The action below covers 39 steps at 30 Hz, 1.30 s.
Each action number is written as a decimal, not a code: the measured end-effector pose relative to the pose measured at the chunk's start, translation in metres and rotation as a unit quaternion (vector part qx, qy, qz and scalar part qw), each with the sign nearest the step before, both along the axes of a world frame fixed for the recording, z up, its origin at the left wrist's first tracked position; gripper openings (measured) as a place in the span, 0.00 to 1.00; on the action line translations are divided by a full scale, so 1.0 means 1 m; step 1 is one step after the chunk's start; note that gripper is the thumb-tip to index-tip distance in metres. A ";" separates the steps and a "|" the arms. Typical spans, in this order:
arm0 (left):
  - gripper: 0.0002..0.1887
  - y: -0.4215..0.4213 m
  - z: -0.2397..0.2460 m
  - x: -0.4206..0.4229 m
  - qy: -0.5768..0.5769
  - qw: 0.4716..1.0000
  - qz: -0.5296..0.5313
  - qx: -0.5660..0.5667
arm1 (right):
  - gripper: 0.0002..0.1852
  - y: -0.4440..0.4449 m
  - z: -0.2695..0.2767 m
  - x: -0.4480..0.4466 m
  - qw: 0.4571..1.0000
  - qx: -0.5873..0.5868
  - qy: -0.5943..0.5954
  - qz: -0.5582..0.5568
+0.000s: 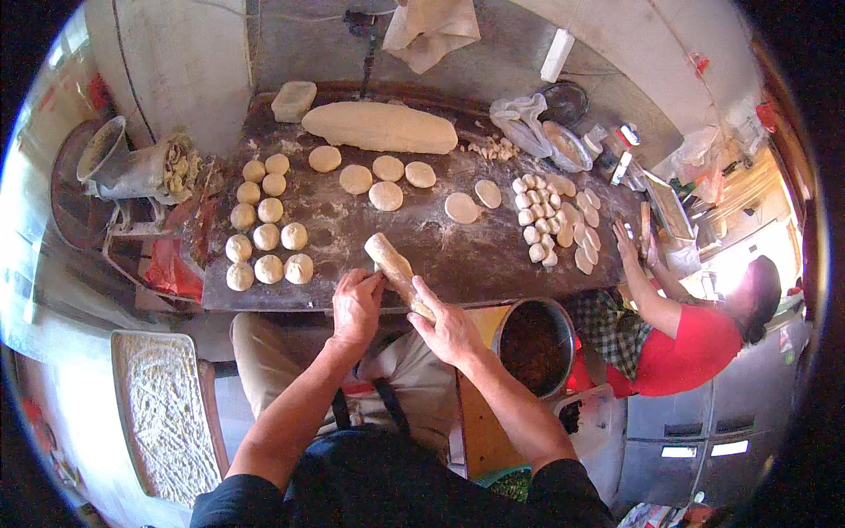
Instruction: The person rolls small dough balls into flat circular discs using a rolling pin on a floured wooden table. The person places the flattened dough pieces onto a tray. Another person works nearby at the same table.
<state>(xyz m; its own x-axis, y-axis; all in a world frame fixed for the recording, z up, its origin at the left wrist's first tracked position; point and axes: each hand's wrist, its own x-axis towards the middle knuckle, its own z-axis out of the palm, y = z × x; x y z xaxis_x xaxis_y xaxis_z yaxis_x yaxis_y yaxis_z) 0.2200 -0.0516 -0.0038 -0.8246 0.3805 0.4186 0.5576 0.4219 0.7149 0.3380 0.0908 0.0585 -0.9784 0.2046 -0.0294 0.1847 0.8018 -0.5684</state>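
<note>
At the front edge of a floured dark table [343, 231], my right hand [449, 327] grips the near end of a thick, floury wooden rolling pin [396, 267], which lies slanted away to the left. My left hand [356, 307] is beside the pin, its fingers curled together; whether they pinch something there is hidden. Rows of round dough balls [266, 236] stand at the left. Several flattened dough rounds [386, 196] lie beyond the pin, with two thinner dough discs [461, 208] to the right. A large dough log [379, 127] stretches along the back.
Small dough pieces [538, 211] and thin wrappers [587, 231] lie at the right, near a co-worker in red [693, 343] with hands on the table. A deep metal pot [536, 346] stands below the edge, a grinder [138, 165] at left, a floured tray [165, 416] lower left.
</note>
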 end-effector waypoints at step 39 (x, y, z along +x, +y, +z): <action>0.16 -0.059 0.044 -0.139 0.018 0.896 -0.056 -0.441 | 0.37 0.056 -0.046 -0.048 0.825 -0.455 0.227 -0.248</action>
